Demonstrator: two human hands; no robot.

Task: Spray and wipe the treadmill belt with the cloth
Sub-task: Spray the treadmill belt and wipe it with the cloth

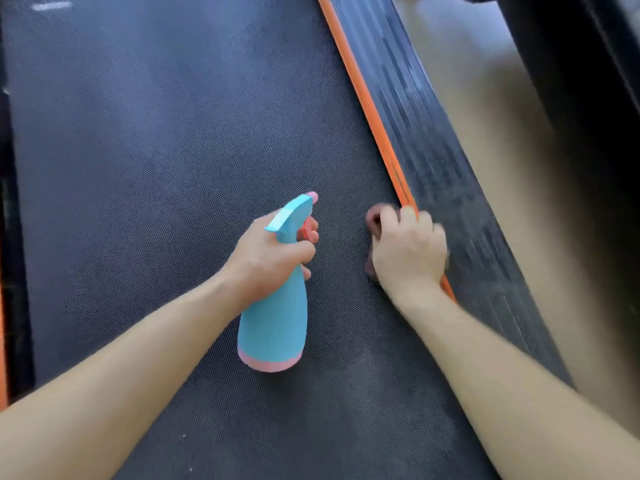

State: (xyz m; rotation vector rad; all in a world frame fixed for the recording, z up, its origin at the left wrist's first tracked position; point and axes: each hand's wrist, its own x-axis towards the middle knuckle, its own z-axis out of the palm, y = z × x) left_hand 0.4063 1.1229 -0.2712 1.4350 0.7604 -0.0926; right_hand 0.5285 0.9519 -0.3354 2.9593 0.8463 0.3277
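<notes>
Now | left grip (270, 258) clasps spray bottle (273, 323) over belt (173, 150) | right grip (408, 251) clutches cloth (374, 220) beneath it, on belt

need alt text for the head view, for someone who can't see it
Seen from above, a left hand grips a blue and pink spray bottle over a dark treadmill belt. The right hand presses a brown cloth on the belt beside its orange edge strip.

Spray bottle (277, 299) left of cloth (373, 221), both over treadmill belt (173, 150).
</notes>
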